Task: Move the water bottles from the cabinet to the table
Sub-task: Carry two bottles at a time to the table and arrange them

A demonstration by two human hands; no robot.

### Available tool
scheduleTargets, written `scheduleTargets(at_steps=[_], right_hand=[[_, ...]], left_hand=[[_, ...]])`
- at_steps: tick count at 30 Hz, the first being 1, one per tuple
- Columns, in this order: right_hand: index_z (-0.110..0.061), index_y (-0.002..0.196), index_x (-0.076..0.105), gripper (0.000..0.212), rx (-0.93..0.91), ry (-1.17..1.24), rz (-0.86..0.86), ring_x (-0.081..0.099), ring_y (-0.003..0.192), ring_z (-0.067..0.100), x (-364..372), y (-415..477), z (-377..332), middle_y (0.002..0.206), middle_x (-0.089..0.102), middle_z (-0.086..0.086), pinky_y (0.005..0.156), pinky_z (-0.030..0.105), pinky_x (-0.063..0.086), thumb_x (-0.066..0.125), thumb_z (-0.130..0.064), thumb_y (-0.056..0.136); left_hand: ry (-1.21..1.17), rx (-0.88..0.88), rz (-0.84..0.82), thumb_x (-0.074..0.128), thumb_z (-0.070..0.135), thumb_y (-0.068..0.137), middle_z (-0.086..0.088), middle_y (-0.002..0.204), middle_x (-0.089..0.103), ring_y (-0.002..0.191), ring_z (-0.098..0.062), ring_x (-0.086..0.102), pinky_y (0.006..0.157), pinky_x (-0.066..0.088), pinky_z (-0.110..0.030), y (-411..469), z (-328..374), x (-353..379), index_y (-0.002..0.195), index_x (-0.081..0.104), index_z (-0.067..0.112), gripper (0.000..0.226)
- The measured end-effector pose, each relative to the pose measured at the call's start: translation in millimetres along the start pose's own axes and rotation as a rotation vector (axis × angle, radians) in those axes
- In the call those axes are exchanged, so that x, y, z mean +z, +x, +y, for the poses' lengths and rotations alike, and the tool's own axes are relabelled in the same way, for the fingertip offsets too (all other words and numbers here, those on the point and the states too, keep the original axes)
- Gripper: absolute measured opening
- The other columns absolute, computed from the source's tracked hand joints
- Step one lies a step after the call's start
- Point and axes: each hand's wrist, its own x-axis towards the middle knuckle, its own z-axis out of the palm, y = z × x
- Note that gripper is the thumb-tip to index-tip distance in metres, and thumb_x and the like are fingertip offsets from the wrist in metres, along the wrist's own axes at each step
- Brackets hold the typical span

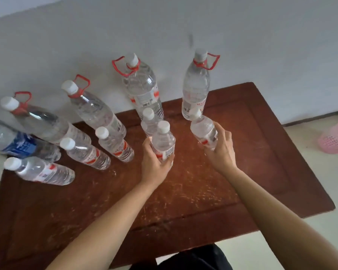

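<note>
Table (183, 201) open near and right
Big bottles (142, 88) line the wall (261, 45) behind; small bottles (115, 145) fill the left, blocking reach there.

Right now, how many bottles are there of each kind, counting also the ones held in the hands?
Large bottles with red handle: 4
Small bottles with white cap: 6, of which one is in the left hand and one in the right hand
Bottle with blue label: 1
Total: 11
</note>
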Motion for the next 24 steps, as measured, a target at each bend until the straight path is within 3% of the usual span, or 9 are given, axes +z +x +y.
scheduleTargets(at_steps=[2, 6, 9, 12, 14, 16, 20, 22, 24], right_hand=[[-0.047, 0.145, 0.021, 0.083, 0.007, 0.04, -0.014, 0.05, 0.122, 0.028, 5, 19, 7, 0.138, 0.04, 0.005, 0.085, 0.043, 0.05, 0.078, -0.037, 0.086], [-0.04, 0.148, 0.024, 0.086, -0.016, 0.138, 0.015, 0.044, 0.127, 0.022, 8, 43, 20, 0.14, 0.042, 0.004, 0.092, 0.047, 0.05, 0.081, -0.038, 0.083], [-0.03, 0.149, 0.027, 0.086, -0.044, 0.213, 0.045, 0.038, 0.128, 0.013, 3, 62, 33, 0.142, 0.041, -0.001, 0.092, 0.036, 0.045, 0.083, -0.034, 0.083], [-0.018, 0.146, 0.028, 0.086, -0.054, 0.269, 0.101, 0.039, 0.125, 0.012, 1, 73, 47, 0.137, 0.037, -0.003, 0.092, 0.02, 0.04, 0.084, -0.023, 0.081], [-0.02, 0.144, 0.021, 0.088, -0.057, 0.302, 0.103, 0.042, 0.127, 0.017, 1, 74, 59, 0.141, 0.035, 0.006, 0.094, 0.01, 0.038, 0.084, -0.019, 0.082], [-0.02, 0.144, 0.017, 0.089, -0.051, 0.318, 0.073, 0.043, 0.128, 0.019, -1, 72, 68, 0.144, 0.032, 0.009, 0.095, 0.005, 0.036, 0.082, -0.02, 0.084], [-0.032, 0.138, 0.019, 0.084, -0.085, 0.292, 0.042, 0.046, 0.124, 0.021, 1, 62, 69, 0.138, 0.03, 0.005, 0.095, 0.031, 0.047, 0.081, -0.015, 0.085], [-0.017, 0.148, 0.016, 0.089, -0.05, 0.291, 0.043, 0.041, 0.127, 0.019, -2, 60, 65, 0.139, 0.027, 0.003, 0.099, 0.039, 0.046, 0.08, -0.016, 0.086], [-0.01, 0.153, 0.017, 0.091, -0.017, 0.267, 0.014, 0.034, 0.13, 0.014, -8, 64, 61, 0.142, 0.025, 0.001, 0.1, 0.037, 0.042, 0.079, -0.019, 0.087]], left_hand=[[-0.003, 0.02, -0.037, 0.083, 0.035, 0.08, -0.008, 0.134, 0.054, 0.12, -0.022, 0.059, 0.099, 0.052, -0.041, 4, 4, 19, 0.143, 0.025, 0.021, 0.087], [0.005, 0.041, -0.06, 0.083, 0.028, 0.081, -0.012, 0.13, 0.053, 0.116, -0.02, 0.059, 0.096, 0.049, -0.021, 20, 18, 52, 0.141, 0.031, 0.004, 0.083], [0.017, 0.056, -0.025, 0.083, 0.027, 0.081, -0.013, 0.129, 0.051, 0.115, -0.022, 0.058, 0.096, 0.051, -0.033, 46, 25, 81, 0.14, 0.031, 0.0, 0.082], [0.029, 0.046, 0.031, 0.082, 0.028, 0.083, -0.015, 0.136, 0.048, 0.123, -0.026, 0.054, 0.102, 0.047, -0.036, 66, 25, 97, 0.143, 0.026, -0.001, 0.088], [0.025, 0.023, 0.05, 0.082, 0.028, 0.083, -0.017, 0.141, 0.043, 0.127, -0.024, 0.05, 0.106, 0.043, -0.03, 69, 24, 101, 0.144, 0.022, -0.002, 0.091], [0.024, 0.008, 0.052, 0.083, 0.022, 0.082, -0.011, 0.138, 0.039, 0.125, -0.014, 0.044, 0.106, 0.035, -0.013, 65, 23, 102, 0.144, 0.021, -0.005, 0.092], [0.028, -0.033, 0.075, 0.083, 0.015, 0.081, -0.006, 0.13, 0.037, 0.116, 0.004, 0.038, 0.097, 0.028, 0.001, 49, 18, 97, 0.143, 0.021, -0.006, 0.09], [0.013, -0.06, 0.064, 0.084, 0.021, 0.079, -0.003, 0.132, 0.038, 0.117, 0.007, 0.039, 0.098, 0.032, -0.002, 51, 20, 95, 0.144, 0.022, -0.001, 0.093], [0.043, -0.054, -0.001, 0.084, 0.027, 0.079, -0.001, 0.132, 0.038, 0.119, 0.004, 0.038, 0.099, 0.029, -0.001, 56, 23, 91, 0.145, 0.024, 0.002, 0.093]])
